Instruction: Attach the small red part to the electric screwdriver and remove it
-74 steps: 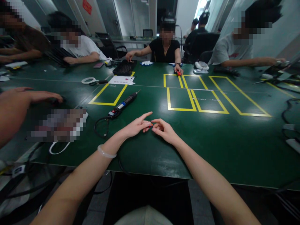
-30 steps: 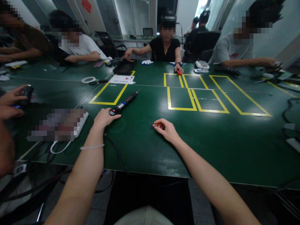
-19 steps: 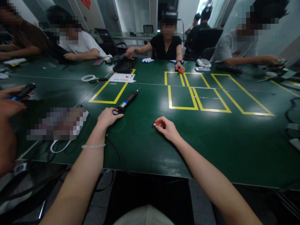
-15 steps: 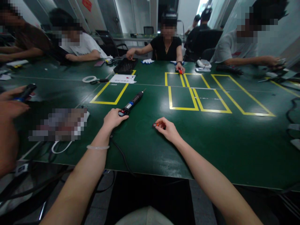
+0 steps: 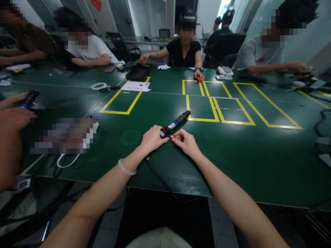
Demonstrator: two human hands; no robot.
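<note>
My left hand (image 5: pixel 153 138) is closed around the rear end of an electric screwdriver (image 5: pixel 176 123), black with a blue band. Its thin bit points away to the upper right, over the yellow tape, and a dark cord (image 5: pixel 161 179) trails from below my hand to the table edge. Between the thumb and fingers of my right hand (image 5: pixel 186 142) is a small red-orange part (image 5: pixel 172 136), mostly covered by the fingers. This part is right beside the screwdriver's rear end; whether they touch I cannot tell.
Yellow tape rectangles (image 5: pixel 203 120) mark the green table (image 5: pixel 232 155). Across from me a person's hand (image 5: pixel 198 74) holds a red piece, the other reaching into a black tray (image 5: pixel 134 73). A printed paper (image 5: pixel 136 86) lies by the tray. At left, a co-worker's hands (image 5: pixel 15 110) hold a dark tool.
My left hand has brought the screwdriver to the right, next to my right hand. The right hand has stayed almost in place with the small part.
</note>
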